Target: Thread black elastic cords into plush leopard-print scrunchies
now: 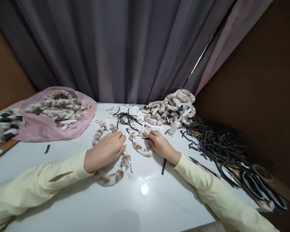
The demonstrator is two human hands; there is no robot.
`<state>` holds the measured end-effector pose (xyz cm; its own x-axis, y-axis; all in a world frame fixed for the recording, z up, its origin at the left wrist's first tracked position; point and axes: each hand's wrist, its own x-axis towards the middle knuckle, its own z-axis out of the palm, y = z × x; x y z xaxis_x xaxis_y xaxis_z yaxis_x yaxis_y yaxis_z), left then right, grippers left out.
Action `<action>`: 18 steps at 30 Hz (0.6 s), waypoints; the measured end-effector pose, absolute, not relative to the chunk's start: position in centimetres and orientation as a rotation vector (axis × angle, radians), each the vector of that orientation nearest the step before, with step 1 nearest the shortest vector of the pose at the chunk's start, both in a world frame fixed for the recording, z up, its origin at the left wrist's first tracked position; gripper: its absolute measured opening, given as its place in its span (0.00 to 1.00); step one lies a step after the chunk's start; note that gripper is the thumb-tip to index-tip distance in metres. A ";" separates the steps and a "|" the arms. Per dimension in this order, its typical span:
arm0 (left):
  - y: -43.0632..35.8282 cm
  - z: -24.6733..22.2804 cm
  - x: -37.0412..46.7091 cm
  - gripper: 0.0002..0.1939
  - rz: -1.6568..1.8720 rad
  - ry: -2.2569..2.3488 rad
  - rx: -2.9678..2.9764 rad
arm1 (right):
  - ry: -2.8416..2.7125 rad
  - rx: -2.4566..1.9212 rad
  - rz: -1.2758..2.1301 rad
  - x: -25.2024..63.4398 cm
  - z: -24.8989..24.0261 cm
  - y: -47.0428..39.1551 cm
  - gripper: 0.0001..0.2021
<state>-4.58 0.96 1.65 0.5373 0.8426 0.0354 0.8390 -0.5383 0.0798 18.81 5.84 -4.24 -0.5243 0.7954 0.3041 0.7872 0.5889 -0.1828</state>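
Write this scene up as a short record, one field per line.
Left hand: over the larger furry ring; fingertip grip unclear
Right hand: pinches a short black piece at the smaller furry ring
Left side: pink bag holding more furry rings
Back right: piled furry rings, small bottle in front
Right side: heap of black cords, pointed tool beside it
Surface: white table
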 end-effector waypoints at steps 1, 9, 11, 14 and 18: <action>0.2 1.3 -4.0 0.22 0.069 1.619 2.682 | -2.453 -1.292 0.032 18.8 -4.5 5.9 0.08; 0.5 -1.5 -2.7 0.23 -0.098 1.544 2.774 | -2.417 -1.364 0.028 18.1 -4.6 5.4 0.07; 1.1 -1.2 -3.4 0.13 -0.088 1.372 2.800 | -2.421 -1.374 0.023 18.0 -4.6 5.2 0.07; 1.5 -0.6 -4.4 0.08 -0.033 1.148 2.759 | -2.427 -1.376 0.003 18.1 -4.9 4.9 0.07; 1.3 -1.2 -5.9 0.07 0.119 0.920 2.896 | -2.458 -1.330 -0.092 18.4 -5.3 4.9 0.10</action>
<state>-5.88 1.25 -1.22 0.8145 0.5785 0.0441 0.5706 -0.8125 0.1195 18.37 4.89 -5.33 -0.5016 0.8004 0.3282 0.8227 0.5587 -0.1052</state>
